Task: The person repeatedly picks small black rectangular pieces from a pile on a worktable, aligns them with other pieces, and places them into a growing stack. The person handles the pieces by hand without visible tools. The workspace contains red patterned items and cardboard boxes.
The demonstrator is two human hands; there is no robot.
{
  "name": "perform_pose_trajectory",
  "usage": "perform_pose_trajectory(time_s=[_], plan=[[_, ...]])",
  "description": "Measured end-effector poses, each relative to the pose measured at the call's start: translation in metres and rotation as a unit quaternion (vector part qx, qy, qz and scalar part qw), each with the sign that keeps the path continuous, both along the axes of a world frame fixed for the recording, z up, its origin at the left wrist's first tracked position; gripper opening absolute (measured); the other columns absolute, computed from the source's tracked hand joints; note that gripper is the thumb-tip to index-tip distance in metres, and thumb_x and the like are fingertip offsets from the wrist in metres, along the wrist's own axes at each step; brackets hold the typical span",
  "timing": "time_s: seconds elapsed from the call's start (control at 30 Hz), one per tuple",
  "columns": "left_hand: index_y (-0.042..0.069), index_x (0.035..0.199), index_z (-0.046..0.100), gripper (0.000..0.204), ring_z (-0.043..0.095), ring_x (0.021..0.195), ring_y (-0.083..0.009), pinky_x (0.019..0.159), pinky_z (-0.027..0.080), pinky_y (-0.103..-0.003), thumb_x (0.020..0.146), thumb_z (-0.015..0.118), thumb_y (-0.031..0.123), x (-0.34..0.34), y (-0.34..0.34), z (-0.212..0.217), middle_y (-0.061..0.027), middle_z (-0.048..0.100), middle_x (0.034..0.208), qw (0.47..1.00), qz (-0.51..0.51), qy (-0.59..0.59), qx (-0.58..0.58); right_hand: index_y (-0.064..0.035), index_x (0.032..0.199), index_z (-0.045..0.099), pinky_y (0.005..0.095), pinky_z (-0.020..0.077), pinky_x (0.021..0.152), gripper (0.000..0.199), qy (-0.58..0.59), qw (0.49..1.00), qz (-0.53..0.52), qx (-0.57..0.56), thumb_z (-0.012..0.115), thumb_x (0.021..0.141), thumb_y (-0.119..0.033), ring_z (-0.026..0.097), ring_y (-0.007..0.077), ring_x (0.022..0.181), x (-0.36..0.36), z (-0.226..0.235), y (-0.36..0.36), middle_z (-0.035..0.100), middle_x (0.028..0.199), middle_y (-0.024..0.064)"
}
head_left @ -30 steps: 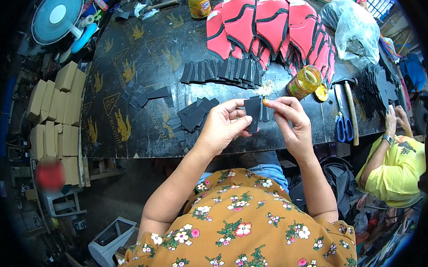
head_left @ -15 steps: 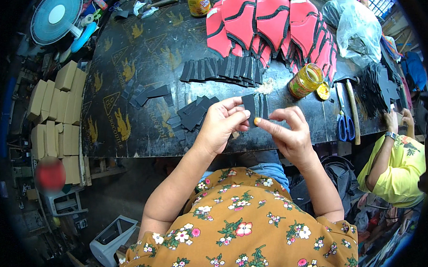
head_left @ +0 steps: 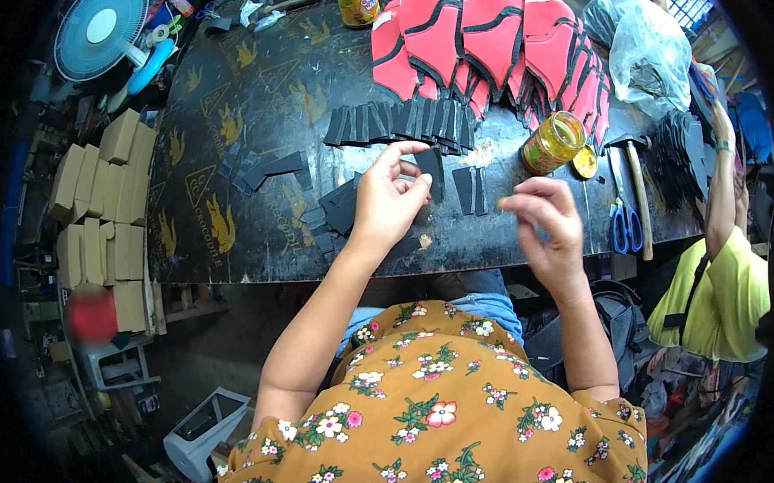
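Note:
My left hand (head_left: 391, 190) pinches a small black piece (head_left: 431, 172) between thumb and fingers, just above the table. Right of it, two or so narrow black pieces (head_left: 469, 191) lie side by side on the tabletop. My right hand (head_left: 550, 231) hovers beside them with nothing in it, index finger stretched out and a yellowish smear at its tip. An open glass jar (head_left: 553, 145) of yellow paste stands beyond that hand, its lid (head_left: 585, 163) lying next to it. A row of black strips (head_left: 399, 125) lies beyond my left hand, and a loose pile of black pieces (head_left: 338, 212) beside its wrist.
Stacked pink-and-black panels (head_left: 492, 39) cover the far side. Blue-handled scissors (head_left: 625, 226) and a hammer (head_left: 641, 201) lie to the right, near black stacks (head_left: 680, 155). Another jar (head_left: 356, 3) stands far back. A co-worker in yellow (head_left: 717, 295) is at the right.
My left hand has moved slightly left and up with a black piece, away from the narrow pieces on the table. My right hand has drawn back to the right. The co-worker's arm has risen.

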State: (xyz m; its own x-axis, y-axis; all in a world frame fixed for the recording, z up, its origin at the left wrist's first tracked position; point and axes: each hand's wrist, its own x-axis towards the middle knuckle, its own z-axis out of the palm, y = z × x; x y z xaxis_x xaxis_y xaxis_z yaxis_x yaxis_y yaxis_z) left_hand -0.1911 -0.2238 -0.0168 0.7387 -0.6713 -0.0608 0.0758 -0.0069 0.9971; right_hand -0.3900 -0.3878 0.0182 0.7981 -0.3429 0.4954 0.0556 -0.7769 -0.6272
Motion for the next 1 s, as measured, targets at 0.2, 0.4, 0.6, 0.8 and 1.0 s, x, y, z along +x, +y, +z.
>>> perform_pose_trajectory(time_s=[0.2,0.4,0.6,0.8,1.0], plan=[[0.002,0.129,0.070,0.034,0.062,0.070,-0.0070,0.067,0.052,-0.027,0.095,0.076,0.004,-0.013,-0.018,-0.015,-0.0020,0.067,0.087,0.985,-0.072,-0.127,0.089,-0.0043,0.124,0.076,0.0354,0.0531,0.097,0.039,-0.045,0.996,-0.081,0.009,0.069,0.088,0.011,0.066,0.0241,0.112,-0.017,0.010,-0.020,0.067,0.120,0.0112],[0.002,0.132,0.069,0.044,0.071,0.077,-0.0239,0.078,0.058,-0.038,0.090,0.079,0.006,-0.016,-0.018,-0.014,-0.0150,0.065,0.114,0.917,0.009,-0.377,0.132,-0.0047,0.127,0.075,0.0357,0.0519,0.093,0.039,-0.012,0.994,-0.111,-0.022,0.070,0.090,0.008,0.065,0.0242,0.112,-0.022,0.012,-0.028,0.067,0.124,0.0118],[0.002,0.102,0.070,0.025,0.072,0.090,-0.0277,0.081,0.058,-0.039,0.084,0.086,0.010,0.031,0.058,0.022,-0.0121,0.069,0.093,0.885,0.040,-0.407,0.223,-0.0009,0.125,0.075,0.0378,0.0505,0.101,0.032,0.000,0.977,-0.208,-0.054,0.077,0.093,-0.002,0.064,0.0262,0.113,-0.027,0.028,-0.062,0.067,0.122,0.0136],[0.005,0.101,0.070,0.034,0.071,0.100,-0.0325,0.087,0.057,-0.045,0.077,0.092,0.015,0.033,0.102,0.023,-0.0113,0.073,0.100,0.858,-0.009,-0.393,0.330,-0.0090,0.122,0.077,0.0478,0.0488,0.105,0.061,0.054,0.963,-0.160,-0.210,0.096,0.072,-0.038,0.063,0.0362,0.121,-0.014,0.047,-0.081,0.068,0.129,0.0148],[0.001,0.110,0.073,0.037,0.073,0.098,-0.0296,0.089,0.060,-0.041,0.077,0.090,0.005,0.028,0.100,0.024,-0.0132,0.071,0.104,0.891,0.019,-0.351,0.288,-0.0157,0.110,0.084,0.0504,0.0465,0.106,0.056,0.141,0.935,-0.167,-0.279,0.096,0.067,-0.050,0.059,0.0336,0.130,0.005,0.061,-0.091,0.066,0.139,0.0093]])
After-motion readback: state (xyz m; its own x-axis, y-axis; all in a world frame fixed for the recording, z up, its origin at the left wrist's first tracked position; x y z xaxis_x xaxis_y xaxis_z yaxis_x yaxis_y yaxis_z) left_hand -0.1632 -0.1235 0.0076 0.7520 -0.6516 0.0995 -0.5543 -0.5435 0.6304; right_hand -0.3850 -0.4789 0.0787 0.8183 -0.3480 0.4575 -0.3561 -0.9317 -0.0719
